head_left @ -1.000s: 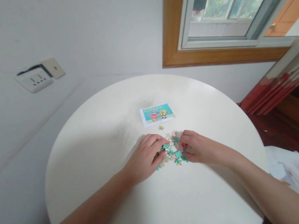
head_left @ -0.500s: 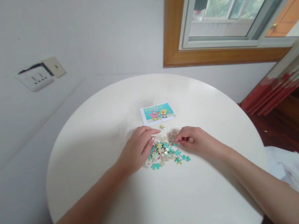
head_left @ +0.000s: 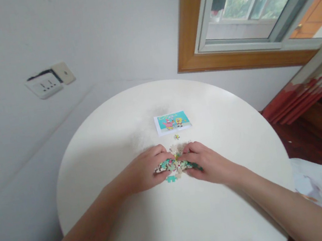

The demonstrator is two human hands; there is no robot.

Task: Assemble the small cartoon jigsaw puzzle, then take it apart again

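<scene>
A heap of jigsaw puzzle pieces [head_left: 178, 165], teal, cream and multicoloured, lies between my hands on the white round table [head_left: 174, 221]. My left hand [head_left: 145, 170] is curled round the left side of the heap, its fingers above and thumb below, with pieces in its grasp. From the right, my right hand [head_left: 209, 162] closes round more pieces in the same way. Both hands partly hide the heap. One teal puzzle piece [head_left: 171, 178] lies flat just in front of it. A small yellow patterned piece [head_left: 176, 137] sits apart, behind the heap.
A picture card [head_left: 173, 122] with cartoon figures on teal lies behind the pieces. The table's far edge is near a white wall with a socket [head_left: 45, 85]. A wood-framed window [head_left: 247, 55] is at upper right, and white plastic bags [head_left: 321, 186] are at lower right.
My right hand has gone from pinching at the heap's right edge to wrapping round its pieces. My left hand has curled in from the left. The heap is squeezed narrower between them.
</scene>
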